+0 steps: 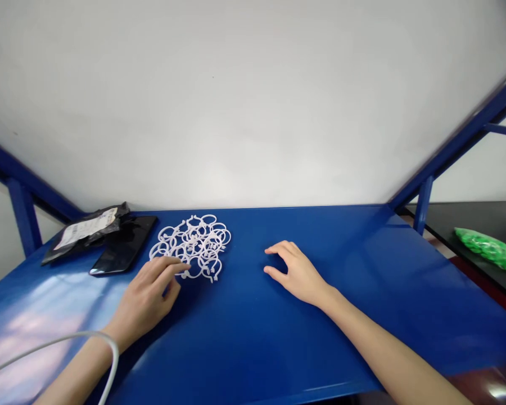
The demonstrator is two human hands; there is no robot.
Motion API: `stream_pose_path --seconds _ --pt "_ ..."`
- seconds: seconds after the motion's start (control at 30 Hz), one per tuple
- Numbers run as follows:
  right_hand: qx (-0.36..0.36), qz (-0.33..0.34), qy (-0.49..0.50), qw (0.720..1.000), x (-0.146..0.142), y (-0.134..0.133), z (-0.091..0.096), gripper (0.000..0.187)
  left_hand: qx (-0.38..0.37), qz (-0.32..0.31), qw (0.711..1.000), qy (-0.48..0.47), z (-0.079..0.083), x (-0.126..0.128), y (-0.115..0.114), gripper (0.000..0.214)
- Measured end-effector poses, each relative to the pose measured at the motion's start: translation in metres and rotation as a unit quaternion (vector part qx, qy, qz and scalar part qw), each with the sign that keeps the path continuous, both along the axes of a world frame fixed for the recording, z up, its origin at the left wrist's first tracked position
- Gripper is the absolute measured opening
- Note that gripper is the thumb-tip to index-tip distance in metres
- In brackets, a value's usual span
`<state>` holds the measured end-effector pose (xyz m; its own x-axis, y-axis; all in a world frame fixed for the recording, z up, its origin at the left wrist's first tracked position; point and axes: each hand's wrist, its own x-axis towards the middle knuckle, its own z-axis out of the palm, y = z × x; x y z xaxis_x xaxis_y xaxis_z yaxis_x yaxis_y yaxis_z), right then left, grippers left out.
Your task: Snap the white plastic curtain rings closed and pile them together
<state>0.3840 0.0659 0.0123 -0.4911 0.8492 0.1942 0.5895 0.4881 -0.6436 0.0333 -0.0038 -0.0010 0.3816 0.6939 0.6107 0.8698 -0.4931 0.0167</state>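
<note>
A pile of several white plastic rings (196, 243) lies on the blue table (278, 337), left of centre. My left hand (149, 298) rests on the table with fingers stretched out, its fingertips touching the near edge of the ring pile. My right hand (297, 273) sits to the right of the pile, apart from it, fingers loosely curved and spread, fingertips on the table, holding nothing.
A black phone (124, 247) and a black foil packet with a white label (86, 228) lie at the back left. A white cable (88, 343) loops over my left wrist. A green bag (487, 247) lies on a dark table at the right. Blue frame posts (421, 211) flank the white wall.
</note>
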Motion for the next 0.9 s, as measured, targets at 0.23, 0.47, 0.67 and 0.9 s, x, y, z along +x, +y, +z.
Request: stream_pose_path --seconds 0.23,0.47,0.67,0.9 --pt "0.074 -0.046 -0.167 0.982 0.013 0.010 -0.013 0.051 -0.039 -0.195 0.979 0.046 0.015 0.112 0.009 0.022" --pt "0.081 -0.024 -0.193 0.978 0.018 0.011 -0.016 0.047 -0.124 -0.241 0.963 -0.002 -0.008 0.157 0.022 0.017" --pt "0.071 -0.023 -0.208 0.975 0.017 0.010 -0.011 0.049 -0.177 -0.250 0.951 -0.044 -0.004 0.139 0.017 0.017" --pt "0.063 -0.025 -0.205 0.976 0.017 0.009 -0.009 0.048 -0.166 -0.253 0.953 -0.032 -0.005 0.143 0.016 0.016"
